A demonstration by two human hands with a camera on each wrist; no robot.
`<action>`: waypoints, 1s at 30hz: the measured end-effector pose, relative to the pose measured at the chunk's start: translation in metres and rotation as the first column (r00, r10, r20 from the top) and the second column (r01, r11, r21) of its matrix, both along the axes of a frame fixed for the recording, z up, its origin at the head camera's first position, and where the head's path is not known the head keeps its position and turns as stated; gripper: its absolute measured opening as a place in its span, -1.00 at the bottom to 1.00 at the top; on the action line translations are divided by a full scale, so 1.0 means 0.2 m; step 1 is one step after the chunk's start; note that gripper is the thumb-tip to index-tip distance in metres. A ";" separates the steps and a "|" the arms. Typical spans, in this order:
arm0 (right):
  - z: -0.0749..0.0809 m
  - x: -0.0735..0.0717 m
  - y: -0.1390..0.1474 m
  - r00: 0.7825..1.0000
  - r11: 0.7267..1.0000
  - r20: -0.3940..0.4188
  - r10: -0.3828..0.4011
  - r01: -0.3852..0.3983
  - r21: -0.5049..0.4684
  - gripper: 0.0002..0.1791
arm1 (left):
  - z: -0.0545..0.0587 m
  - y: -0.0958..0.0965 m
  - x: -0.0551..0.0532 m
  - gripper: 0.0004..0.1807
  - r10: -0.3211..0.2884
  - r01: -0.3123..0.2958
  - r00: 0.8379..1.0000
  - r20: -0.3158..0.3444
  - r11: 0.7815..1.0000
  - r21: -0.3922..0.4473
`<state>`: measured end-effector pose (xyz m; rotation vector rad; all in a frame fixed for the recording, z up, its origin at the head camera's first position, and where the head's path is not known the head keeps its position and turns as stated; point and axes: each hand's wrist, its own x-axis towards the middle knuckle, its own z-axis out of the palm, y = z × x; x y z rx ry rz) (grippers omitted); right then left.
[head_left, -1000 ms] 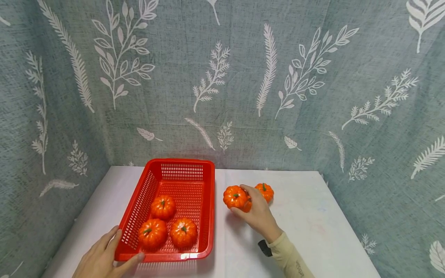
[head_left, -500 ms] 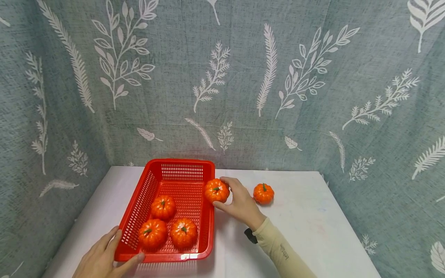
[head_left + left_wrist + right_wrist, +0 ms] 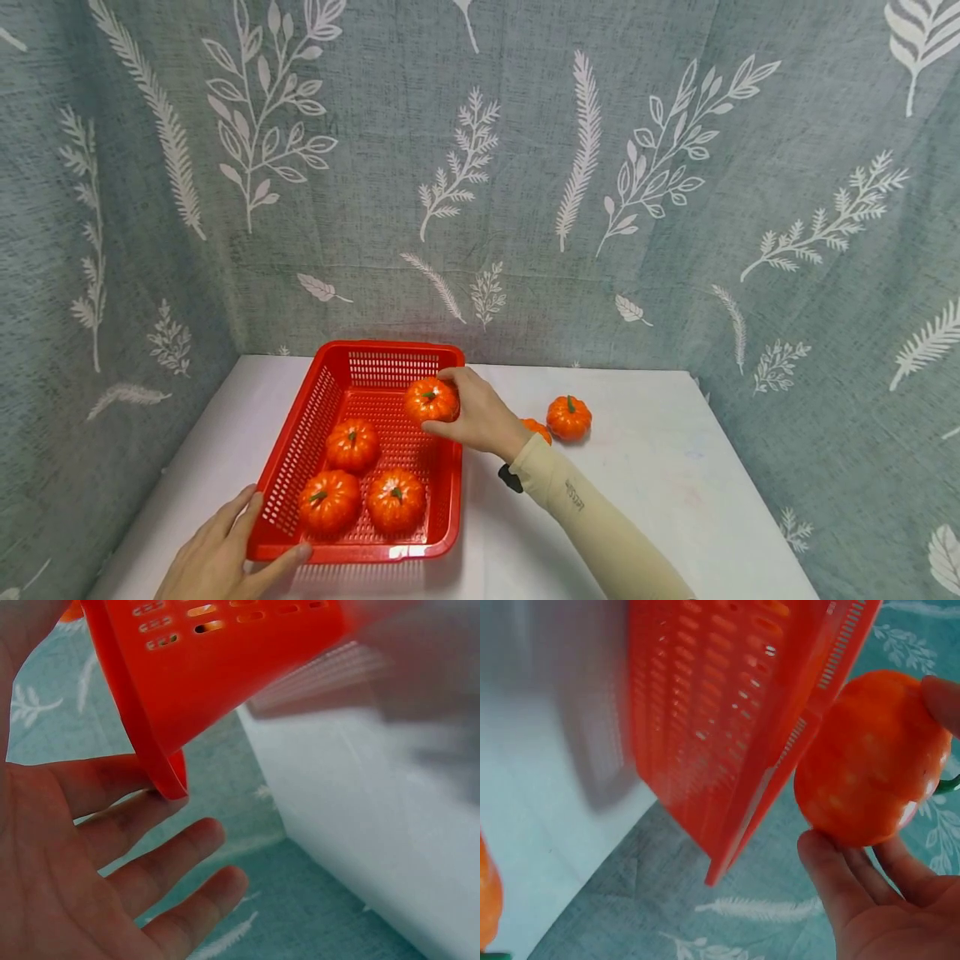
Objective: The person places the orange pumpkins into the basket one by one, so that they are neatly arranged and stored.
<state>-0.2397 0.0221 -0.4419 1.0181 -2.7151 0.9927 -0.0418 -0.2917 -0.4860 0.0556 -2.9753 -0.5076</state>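
My right hand (image 3: 480, 414) grips a small orange pumpkin (image 3: 431, 400) with a green stem, over the right side of the red plastic basket (image 3: 390, 553). In the right wrist view, fingers and thumb lie around this pumpkin (image 3: 874, 757), above the basket's rim. Three more pumpkins lie in the front part of the basket: one (image 3: 352, 445) behind, one (image 3: 330, 502) at left and one (image 3: 396, 501) at right. My left hand (image 3: 213, 550) rests at the basket's near left corner. The left wrist view shows its fingers (image 3: 165, 862) fairly straight and spread, with some touching the rim.
Right of the basket on the white table (image 3: 675, 500) sits another pumpkin (image 3: 569, 417). Beside it, a further pumpkin (image 3: 537, 429) is partly hidden by my right wrist. A grey-green leaf-patterned cloth (image 3: 525, 183) hangs behind and at both sides.
My right hand has carried the pumpkin left, from over the table across the basket's right rim to over its inside. The left hand and the basket have stayed in place.
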 end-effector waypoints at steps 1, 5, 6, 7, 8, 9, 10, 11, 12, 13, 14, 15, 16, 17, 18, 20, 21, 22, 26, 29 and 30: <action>0.00 -0.01 -0.02 1.000 1.000 0.016 0.002 -0.002 -0.003 -0.20 | 0.00 0.00 0.00 0.16 -0.001 0.001 1.000 0.001 1.000 0.001; 0.00 -0.04 -0.08 0.999 1.000 0.037 0.023 -0.024 0.009 -0.18 | 0.00 0.00 0.00 0.16 0.004 -0.004 1.000 0.015 1.000 0.002; 0.00 -0.05 -0.10 0.999 0.999 0.035 0.028 -0.029 0.029 -0.16 | 0.00 0.00 0.00 0.16 0.007 -0.007 1.000 0.022 1.000 0.002; 0.00 -0.05 -0.12 0.999 0.998 0.033 0.034 -0.036 0.050 -0.13 | 0.00 0.00 0.00 0.16 0.009 -0.009 1.000 0.025 1.000 0.001; -0.01 -0.06 -0.13 0.999 0.997 0.033 0.038 -0.040 0.073 -0.10 | 0.00 0.00 0.00 0.17 0.013 -0.013 0.999 0.031 1.000 0.000; -0.01 -0.06 -0.14 0.999 0.994 0.033 0.042 -0.045 0.096 -0.09 | 0.01 0.00 0.00 0.17 0.017 -0.017 0.999 0.036 1.000 -0.001; -0.01 -0.06 -0.16 0.998 0.992 0.035 0.044 -0.048 0.119 -0.09 | 0.01 0.00 0.00 0.18 0.019 -0.019 0.999 0.042 1.000 -0.002; -0.01 -0.07 -0.17 0.998 0.989 0.040 0.049 -0.054 0.137 -0.09 | 0.01 0.00 0.00 0.18 0.020 -0.020 0.999 0.043 1.000 -0.003; -0.02 -0.07 -0.18 0.998 0.985 0.042 0.056 -0.062 0.159 -0.09 | 0.01 0.00 0.00 0.18 0.020 -0.020 0.999 0.041 1.000 -0.002; -0.03 -0.07 -0.20 0.997 0.982 0.047 0.062 -0.070 0.176 -0.11 | 0.01 0.00 0.00 0.18 0.020 -0.019 0.999 0.038 1.000 -0.002; -0.04 -0.07 -0.21 0.996 0.978 0.053 0.070 -0.079 0.191 -0.13 | 0.01 0.00 0.00 0.18 0.019 -0.019 0.999 0.036 1.000 -0.002; -0.04 -0.07 -0.22 0.996 0.974 0.055 0.077 -0.087 0.209 -0.14 | 0.01 0.00 0.00 0.18 0.019 -0.018 0.999 0.034 1.000 -0.003; -0.05 -0.07 -0.23 0.995 0.970 0.059 0.084 -0.095 0.222 -0.16 | 0.01 0.00 0.00 0.18 0.017 -0.017 0.999 0.033 1.000 -0.002; -0.05 -0.07 -0.24 0.994 0.965 0.062 0.089 -0.101 0.241 -0.16 | 0.01 0.00 0.00 0.17 0.015 -0.015 1.000 0.027 1.000 0.000; -0.06 -0.07 -0.25 0.994 0.960 0.064 0.092 -0.105 0.261 -0.17 | 0.01 0.00 0.00 0.17 0.015 -0.015 1.000 0.023 1.000 0.002; -0.07 -0.06 -0.27 0.993 0.950 0.072 0.090 -0.107 0.295 -0.18 | 0.01 0.00 0.00 0.17 0.015 -0.015 1.000 0.021 1.000 0.004; -0.08 -0.06 -0.28 0.993 0.943 0.076 0.086 -0.106 0.314 -0.18 | 0.00 0.00 0.00 0.17 0.012 -0.013 1.000 0.015 1.000 0.006; -0.09 -0.06 -0.29 0.993 0.938 0.081 0.083 -0.105 0.331 -0.19 | 0.00 0.00 0.00 0.16 0.009 -0.009 1.000 0.003 1.000 0.008; -0.12 -0.06 -0.33 0.994 0.904 0.093 0.064 -0.098 0.416 -0.19 | 0.00 0.00 0.00 0.14 -0.007 0.007 0.999 -0.043 1.000 0.012; -0.14 -0.06 -0.34 0.994 0.879 0.096 0.058 -0.096 0.467 -0.17 | 0.00 0.00 0.01 0.14 -0.009 0.010 0.999 -0.049 1.000 0.012; -0.15 -0.06 -0.35 0.994 0.874 0.097 0.057 -0.096 0.476 -0.16 | 0.00 -0.01 0.01 0.14 -0.007 0.008 0.999 -0.042 1.000 0.010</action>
